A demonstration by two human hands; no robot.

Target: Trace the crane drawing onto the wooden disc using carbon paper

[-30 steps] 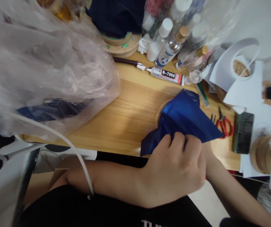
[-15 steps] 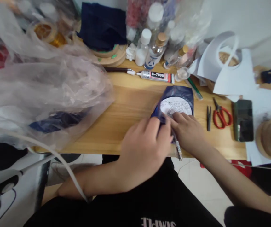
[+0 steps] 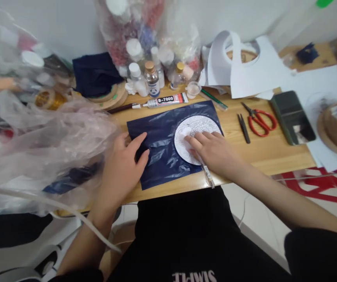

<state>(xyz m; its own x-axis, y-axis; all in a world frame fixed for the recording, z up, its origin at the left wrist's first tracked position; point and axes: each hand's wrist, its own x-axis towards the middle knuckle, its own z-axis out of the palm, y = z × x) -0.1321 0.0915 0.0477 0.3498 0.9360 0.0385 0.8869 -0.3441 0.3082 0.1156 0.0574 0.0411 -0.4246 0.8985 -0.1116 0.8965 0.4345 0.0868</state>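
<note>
A shiny, creased dark blue sheet (image 3: 156, 156) lies spread on the wooden table. On its right part rests a round white paper (image 3: 183, 147) with fine dark line patterns. My left hand (image 3: 124, 162) is at the sheet's left edge, thumb and fingers apart, holding nothing. My right hand (image 3: 212, 150) lies on the round paper with its fingers bent and covers part of the pattern. A slim clear pen (image 3: 207, 176) sticks out below that hand, its upper end held among the fingers. How the fingers grip it is partly hidden.
Behind the sheet lie a B-7000 glue tube (image 3: 167, 100) and several small bottles (image 3: 152, 80). To the right are black tweezers (image 3: 243, 128), red-handled pliers (image 3: 259, 119) and a dark phone (image 3: 293, 117). A crumpled plastic bag (image 3: 53, 137) crowds the left side.
The dark blue sheet, bunched under both hands before, now lies opened out to the left. My left hand has moved left and let go of it. My right hand stays on the round paper.
</note>
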